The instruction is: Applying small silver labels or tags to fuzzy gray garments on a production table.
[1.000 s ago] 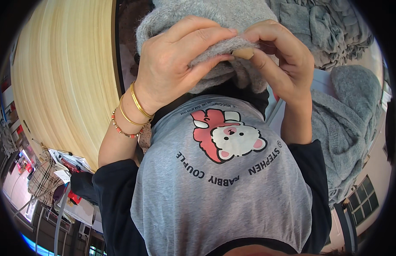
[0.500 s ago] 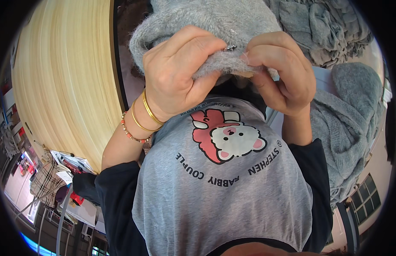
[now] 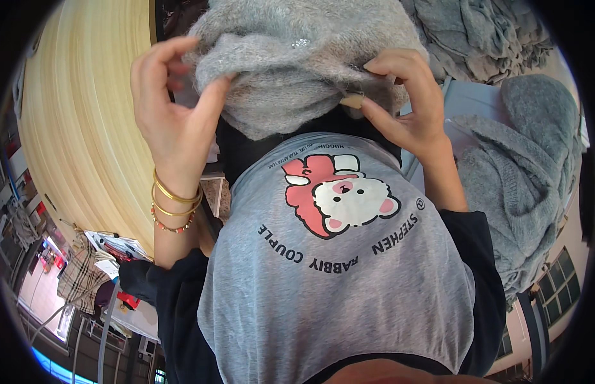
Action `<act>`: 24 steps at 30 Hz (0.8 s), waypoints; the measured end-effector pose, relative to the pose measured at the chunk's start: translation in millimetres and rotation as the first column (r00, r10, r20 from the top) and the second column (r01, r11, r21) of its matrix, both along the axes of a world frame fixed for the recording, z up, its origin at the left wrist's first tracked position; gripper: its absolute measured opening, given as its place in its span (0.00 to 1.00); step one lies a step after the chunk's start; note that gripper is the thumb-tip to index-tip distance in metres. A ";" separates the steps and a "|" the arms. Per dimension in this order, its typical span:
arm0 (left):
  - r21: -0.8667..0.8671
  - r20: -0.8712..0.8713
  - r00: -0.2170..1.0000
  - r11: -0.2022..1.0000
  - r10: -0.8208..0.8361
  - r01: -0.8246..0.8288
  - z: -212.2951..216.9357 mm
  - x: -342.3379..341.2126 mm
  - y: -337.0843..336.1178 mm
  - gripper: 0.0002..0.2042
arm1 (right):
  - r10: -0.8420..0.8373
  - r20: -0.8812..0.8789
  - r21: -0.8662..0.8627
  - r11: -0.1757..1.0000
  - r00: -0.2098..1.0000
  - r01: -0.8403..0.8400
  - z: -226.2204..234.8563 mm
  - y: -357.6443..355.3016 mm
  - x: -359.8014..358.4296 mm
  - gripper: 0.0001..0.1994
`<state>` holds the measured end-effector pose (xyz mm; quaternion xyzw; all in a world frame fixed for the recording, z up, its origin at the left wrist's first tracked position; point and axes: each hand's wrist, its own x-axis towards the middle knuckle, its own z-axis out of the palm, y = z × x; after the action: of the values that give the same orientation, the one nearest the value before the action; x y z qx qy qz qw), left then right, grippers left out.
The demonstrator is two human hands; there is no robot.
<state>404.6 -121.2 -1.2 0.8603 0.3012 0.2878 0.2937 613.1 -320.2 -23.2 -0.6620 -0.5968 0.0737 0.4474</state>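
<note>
Garment: a fuzzy grey knit garment sits bunched at the upper centre of the frame, held just above the person's grey printed T-shirt.
Left hand: the left hand, at the upper left, pinches the knit's edge between thumb and fingertips, the other fingers spread.
Right hand: the right hand, at the upper right, is closed on the knit's far edge, thumb beside a small tan tag.
Progress: judging by the bunched folds, the handling looks mid-way; nothing lies flat or folded.
Left to do: more grey knits wait at the right.
Hidden: the garment's top is cut off by the frame, so its kind is unclear; the surface below is covered.
</note>
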 end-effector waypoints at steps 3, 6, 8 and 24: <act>-0.187 -0.116 0.992 0.980 0.049 -0.070 -3.6 -17.2 -14.7 0.13 | -0.058 0.056 -0.033 0.998 0.997 0.060 -9.8 -0.6 -3.5 0.20; -0.519 -0.020 1.000 0.854 0.004 -0.014 -10.4 -24.5 -21.8 0.08 | -0.069 -0.076 -0.113 0.992 0.995 0.061 -16.9 0.8 -0.8 0.14; -0.665 0.205 0.978 0.737 0.029 0.117 -11.9 -20.0 -17.6 0.07 | -0.053 -0.217 -0.114 0.993 0.975 0.028 -15.0 1.7 4.0 0.10; -0.154 0.200 0.901 0.896 -0.384 0.416 222.4 53.3 89.6 0.05 | -0.091 -0.266 -0.222 0.975 0.960 0.031 184.1 13.9 82.6 0.10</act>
<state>457.9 -31.6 221.2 0.8446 0.1184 0.2603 0.4525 695.7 -306.4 160.9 -0.7079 -0.4968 0.2152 0.4537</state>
